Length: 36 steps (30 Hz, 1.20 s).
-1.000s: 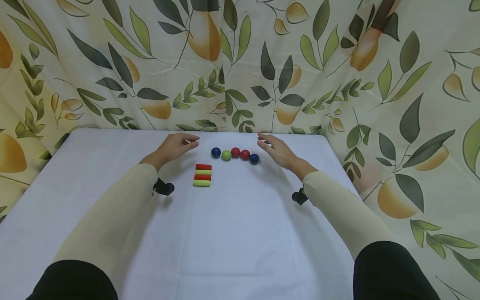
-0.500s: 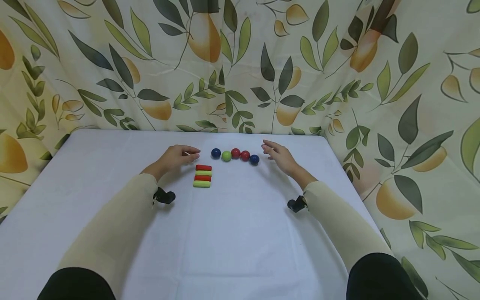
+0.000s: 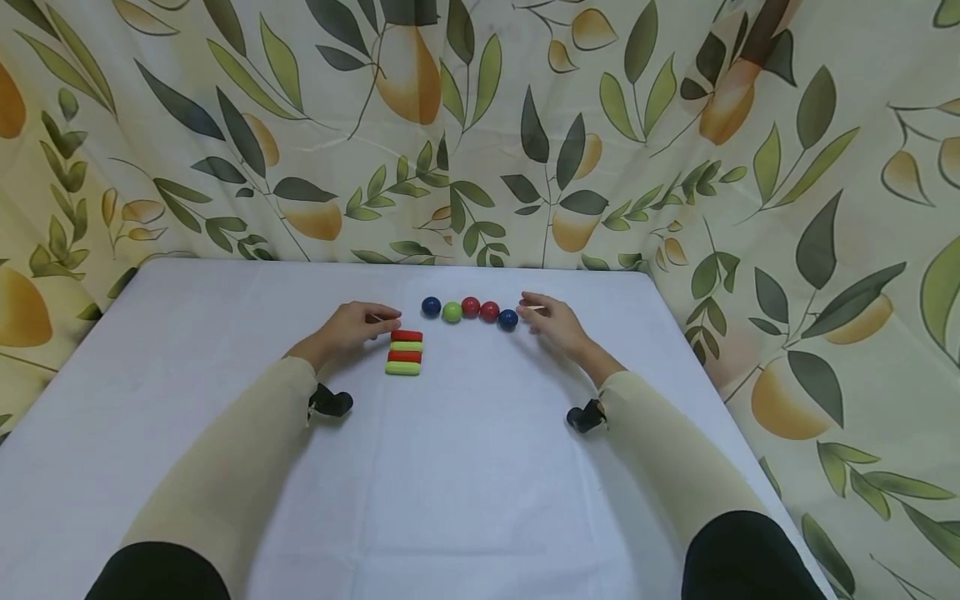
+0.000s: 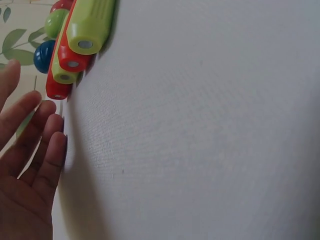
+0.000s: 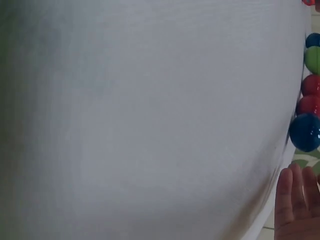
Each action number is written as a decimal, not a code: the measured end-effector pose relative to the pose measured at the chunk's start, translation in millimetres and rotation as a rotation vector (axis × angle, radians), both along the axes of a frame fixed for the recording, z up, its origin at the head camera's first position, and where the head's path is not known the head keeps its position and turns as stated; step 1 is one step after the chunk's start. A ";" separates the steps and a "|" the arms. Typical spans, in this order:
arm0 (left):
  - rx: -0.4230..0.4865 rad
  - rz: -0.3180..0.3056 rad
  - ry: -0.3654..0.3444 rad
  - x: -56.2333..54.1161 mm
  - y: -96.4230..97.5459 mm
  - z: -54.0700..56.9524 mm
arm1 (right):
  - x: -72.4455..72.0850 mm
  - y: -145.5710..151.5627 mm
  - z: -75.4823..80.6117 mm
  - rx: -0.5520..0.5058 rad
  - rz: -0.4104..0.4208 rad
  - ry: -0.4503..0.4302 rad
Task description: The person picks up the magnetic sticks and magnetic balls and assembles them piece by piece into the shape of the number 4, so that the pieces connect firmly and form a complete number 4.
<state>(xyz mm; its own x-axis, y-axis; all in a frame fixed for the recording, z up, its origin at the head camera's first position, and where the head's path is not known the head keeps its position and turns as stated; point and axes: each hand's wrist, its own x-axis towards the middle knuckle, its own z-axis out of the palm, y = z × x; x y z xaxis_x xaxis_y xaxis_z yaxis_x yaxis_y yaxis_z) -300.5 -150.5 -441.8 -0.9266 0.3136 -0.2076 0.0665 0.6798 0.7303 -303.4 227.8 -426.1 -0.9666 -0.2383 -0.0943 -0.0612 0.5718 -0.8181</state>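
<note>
Several shiny balls stand in a row near the table's far side: a blue ball [image 3: 431,307] at the left, a green ball [image 3: 452,312], two red balls [image 3: 480,310] and another blue ball [image 3: 507,320] at the right. Below the row's left end lie red and light-green rods [image 3: 405,357] side by side; the left wrist view shows silver discs in the ends of the rods [image 4: 86,30]. My left hand [image 3: 352,329] has its fingertips right by the top red rod, holding nothing. Relaxed fingers of my right hand [image 3: 561,327] reach close to the right blue ball.
A white cloth covers the table [image 3: 480,467]. Behind it and at the right hangs a curtain [image 3: 487,150] printed with leaves and fruit. Black camera mounts [image 3: 330,402] sit on both wrists.
Both hands have come nearer to me over the table. The left now sits beside the top red rod, the right beside the right blue ball. Balls and rods have stayed in place.
</note>
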 end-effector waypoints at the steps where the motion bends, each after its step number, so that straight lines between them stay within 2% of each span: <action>1: -0.003 -0.007 0.002 -0.1 0.3 -0.7 | 0.2 -0.4 -0.8 0.006 -0.006 -0.008; 6: 0.005 -0.028 0.011 0.0 1.0 -3.0 | 0.4 -1.8 -4.5 0.037 -0.020 -0.024; 14: 0.005 -0.039 0.014 -0.9 -0.1 -9.5 | -1.2 -3.9 -7.3 0.021 -0.057 -0.045; 18: 0.023 -0.036 0.010 0.7 1.0 -9.6 | -2.3 -4.7 -8.9 0.033 -0.064 -0.045; 24: 0.013 -0.041 0.055 2.5 0.8 -10.0 | -2.5 -5.8 -11.3 0.036 -0.067 -0.050; 36: -0.006 -0.050 0.077 -0.3 0.7 -10.5 | -5.6 -7.7 -16.1 0.041 -0.064 -0.021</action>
<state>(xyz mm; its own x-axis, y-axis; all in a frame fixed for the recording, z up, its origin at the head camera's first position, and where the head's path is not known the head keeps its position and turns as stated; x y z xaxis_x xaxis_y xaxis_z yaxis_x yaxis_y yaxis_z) -300.7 -149.8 -452.2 -0.9231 0.3586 -0.1389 0.1558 0.6789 0.7175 -309.0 220.1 -442.3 -0.9773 -0.1720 -0.1235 -0.0065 0.6072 -0.7945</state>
